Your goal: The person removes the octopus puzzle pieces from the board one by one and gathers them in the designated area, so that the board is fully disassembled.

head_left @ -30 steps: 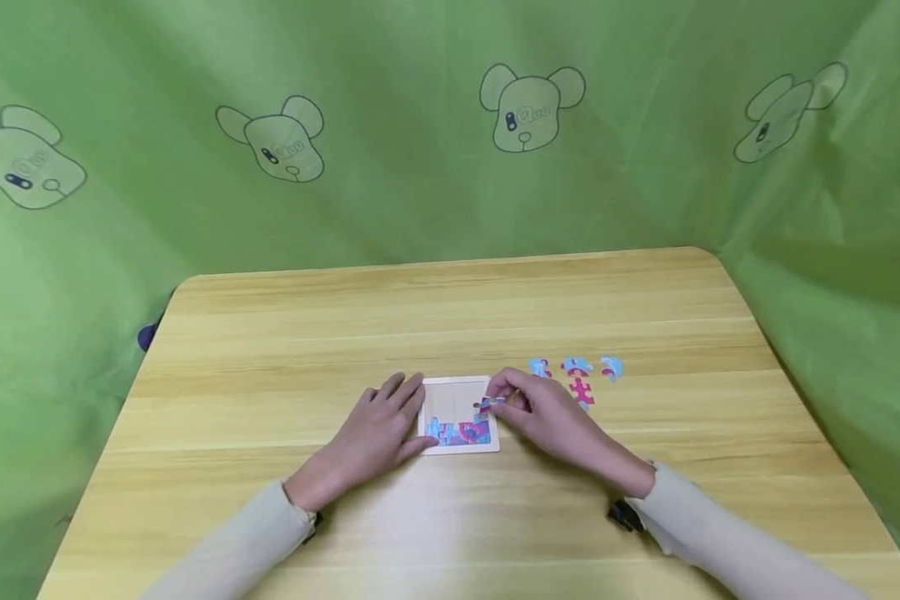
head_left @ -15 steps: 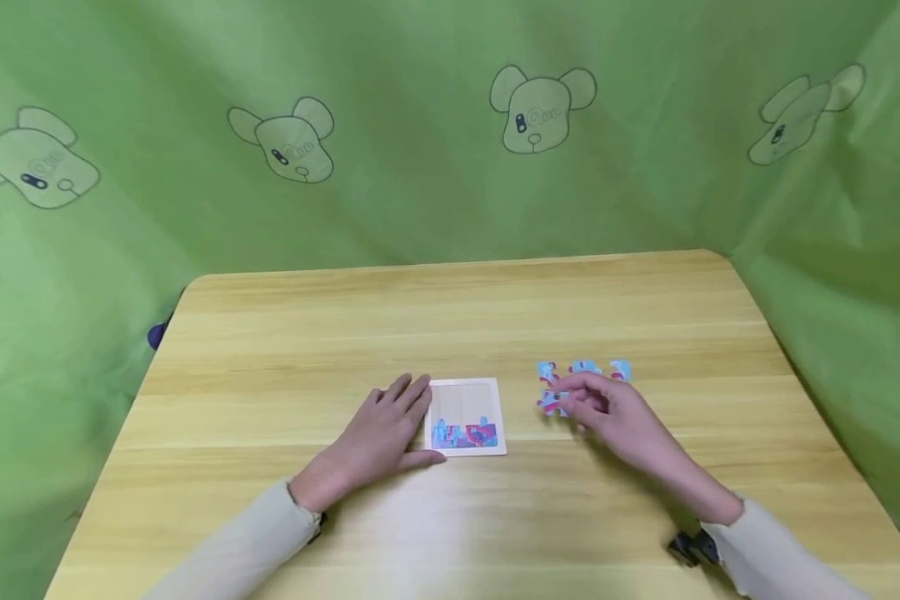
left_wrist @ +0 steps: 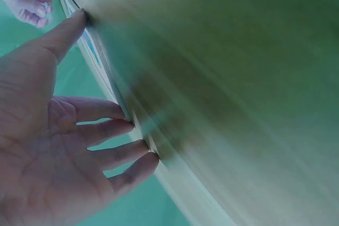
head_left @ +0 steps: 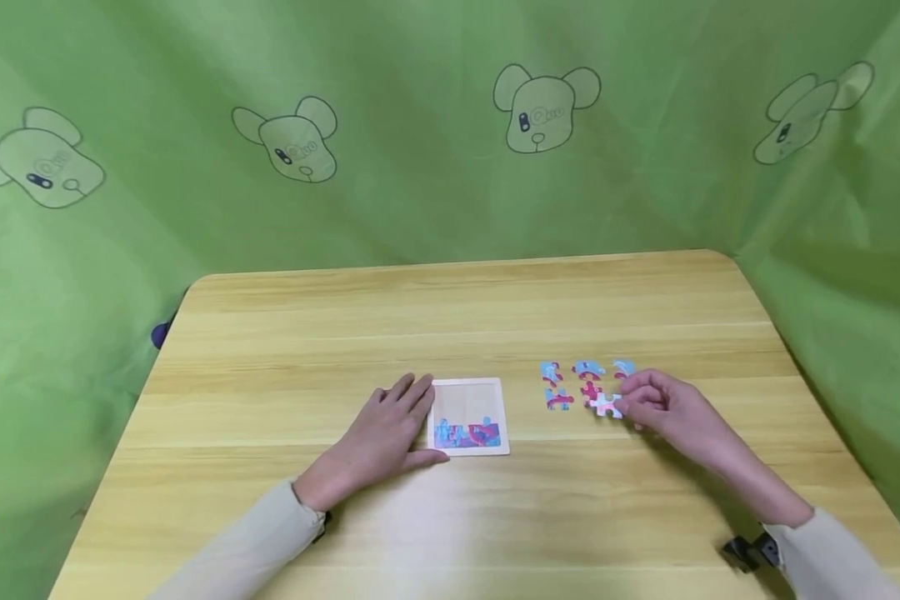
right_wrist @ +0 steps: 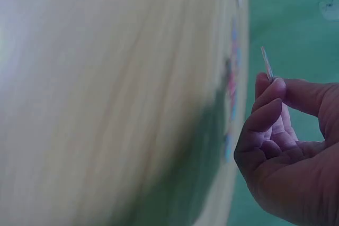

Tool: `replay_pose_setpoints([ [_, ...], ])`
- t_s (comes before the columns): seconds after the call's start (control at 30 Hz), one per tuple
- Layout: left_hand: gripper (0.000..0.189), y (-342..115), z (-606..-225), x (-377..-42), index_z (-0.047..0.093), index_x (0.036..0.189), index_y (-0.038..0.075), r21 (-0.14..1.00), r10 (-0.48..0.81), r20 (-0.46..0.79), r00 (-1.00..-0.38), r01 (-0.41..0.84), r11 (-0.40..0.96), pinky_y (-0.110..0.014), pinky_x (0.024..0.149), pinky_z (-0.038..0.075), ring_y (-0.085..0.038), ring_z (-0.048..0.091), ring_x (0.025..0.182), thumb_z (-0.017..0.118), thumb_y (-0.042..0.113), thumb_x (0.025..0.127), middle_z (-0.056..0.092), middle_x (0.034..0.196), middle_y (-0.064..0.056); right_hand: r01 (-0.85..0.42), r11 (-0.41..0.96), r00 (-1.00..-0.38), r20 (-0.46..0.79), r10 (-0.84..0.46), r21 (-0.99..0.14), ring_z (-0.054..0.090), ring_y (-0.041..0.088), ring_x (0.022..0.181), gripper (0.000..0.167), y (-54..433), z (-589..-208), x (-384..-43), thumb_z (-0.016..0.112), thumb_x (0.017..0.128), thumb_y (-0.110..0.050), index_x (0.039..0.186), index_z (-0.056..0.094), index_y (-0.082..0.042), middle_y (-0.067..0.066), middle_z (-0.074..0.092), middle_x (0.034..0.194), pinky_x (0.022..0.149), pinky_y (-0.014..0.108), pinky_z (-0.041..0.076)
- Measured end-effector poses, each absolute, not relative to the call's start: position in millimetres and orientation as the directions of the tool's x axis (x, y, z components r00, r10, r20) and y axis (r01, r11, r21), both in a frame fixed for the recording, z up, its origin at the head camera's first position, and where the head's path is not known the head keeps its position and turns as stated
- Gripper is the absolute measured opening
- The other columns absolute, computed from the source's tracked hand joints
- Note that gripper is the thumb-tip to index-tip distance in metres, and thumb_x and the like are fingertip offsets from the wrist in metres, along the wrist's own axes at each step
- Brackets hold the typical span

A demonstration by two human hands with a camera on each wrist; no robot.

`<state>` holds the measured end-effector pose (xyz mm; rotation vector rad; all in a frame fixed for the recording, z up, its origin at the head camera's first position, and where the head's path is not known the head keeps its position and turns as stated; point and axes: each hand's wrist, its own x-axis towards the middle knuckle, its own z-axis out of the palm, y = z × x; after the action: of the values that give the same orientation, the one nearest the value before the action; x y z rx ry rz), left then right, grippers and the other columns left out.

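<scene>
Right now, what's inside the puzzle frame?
A row of blue, pink and purple pieces lines the near side of the frame; beyond it, bare board shows. The left hand hides the near left corner, and whatever lies under the pieces is covered.

In the head view we see a wood-grain table (head_left: 450, 312), its far corners rounded, before a green curtain (head_left: 420, 208) that also flanks it and bears four outlined animal heads (head_left: 543, 123), and we note a dark object (head_left: 160, 335), partly hidden, at the table's left edge.

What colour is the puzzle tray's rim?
The tray rim is off-white, clearest in the head view.
</scene>
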<state>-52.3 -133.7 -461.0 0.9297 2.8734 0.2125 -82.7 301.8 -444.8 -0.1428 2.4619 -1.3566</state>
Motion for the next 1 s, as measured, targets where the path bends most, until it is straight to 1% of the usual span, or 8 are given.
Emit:
replay_pose_setpoints([
  [0.17, 0.099, -134, -461, -51, 0.043, 0.163, -0.006, 0.175, 0.58, -0.072, -0.811, 0.562, 0.808, -0.064, 0.112, 0.044, -0.046, 0.038, 0.155, 0.068, 0.067, 0.101, 0.037, 0.172, -0.022, 0.12, 0.578, -0.941, -0.278, -0.193, -0.807, 0.066, 0.02, 0.082, 0.04, 318, -453, -90, 0.073, 0.108, -0.022, 0.131, 0.059, 0.006, 0.012, 0.074, 0.099, 0.067, 0.029, 0.053],
  [0.27, 0.1, -134, -460, -51, 0.043, 0.163, -0.006, 0.184, 0.575, -0.079, -0.814, 0.555, 0.811, -0.065, 0.112, 0.044, -0.046, 0.037, 0.155, 0.068, 0.067, 0.101, 0.036, 0.172, -0.022, 0.146, 0.583, -0.934, -0.305, -0.185, -0.799, 0.067, 0.02, 0.084, 0.043, 324, -455, -95, 0.073, 0.108, -0.024, 0.132, 0.058, 0.008, 0.012, 0.074, 0.1, 0.07, 0.029, 0.055],
  [0.4, 0.099, -134, -461, -51, 0.042, 0.163, -0.006, 0.182, 0.577, -0.078, -0.813, 0.557, 0.81, -0.064, 0.113, 0.043, -0.046, 0.037, 0.155, 0.068, 0.066, 0.101, 0.036, 0.172, -0.023, 0.15, 0.598, -0.928, -0.321, -0.191, -0.788, 0.069, 0.021, 0.084, 0.044, 331, -455, -101, 0.074, 0.107, -0.025, 0.131, 0.059, 0.009, 0.011, 0.075, 0.099, 0.074, 0.027, 0.057],
  [0.57, 0.1, -133, -459, -51, 0.042, 0.163, -0.007, 0.183, 0.581, -0.079, -0.81, 0.561, 0.807, -0.065, 0.113, 0.043, -0.046, 0.037, 0.155, 0.068, 0.067, 0.1, 0.037, 0.172, -0.023, 0.141, 0.639, -0.928, -0.326, -0.182, -0.757, 0.068, 0.02, 0.084, 0.045, 334, -454, -106, 0.074, 0.107, -0.027, 0.129, 0.062, 0.009, 0.01, 0.074, 0.099, 0.072, 0.028, 0.056],
  [0.8, 0.1, -133, -459, -52, 0.041, 0.164, -0.007, 0.188, 0.579, -0.087, -0.811, 0.557, 0.809, -0.065, 0.113, 0.043, -0.047, 0.036, 0.155, 0.068, 0.066, 0.101, 0.036, 0.172, -0.024, 0.045, 0.722, -0.95, -0.253, -0.182, -0.69, 0.066, 0.021, 0.091, 0.043, 334, -454, -105, 0.074, 0.108, -0.032, 0.126, 0.066, 0.007, 0.01, 0.072, 0.104, 0.074, 0.026, 0.054],
  [1.0, 0.101, -134, -458, -51, 0.04, 0.165, -0.007, 0.193, 0.578, -0.094, -0.81, 0.555, 0.809, -0.065, 0.114, 0.042, -0.047, 0.035, 0.156, 0.066, 0.067, 0.101, 0.034, 0.173, -0.023, -0.064, 0.779, -0.962, -0.17, -0.215, -0.623, 0.058, 0.019, 0.087, 0.046, 326, -454, -100, 0.083, 0.101, -0.033, 0.124, 0.068, 0.003, 0.005, 0.066, 0.098, 0.072, 0.026, 0.048],
])
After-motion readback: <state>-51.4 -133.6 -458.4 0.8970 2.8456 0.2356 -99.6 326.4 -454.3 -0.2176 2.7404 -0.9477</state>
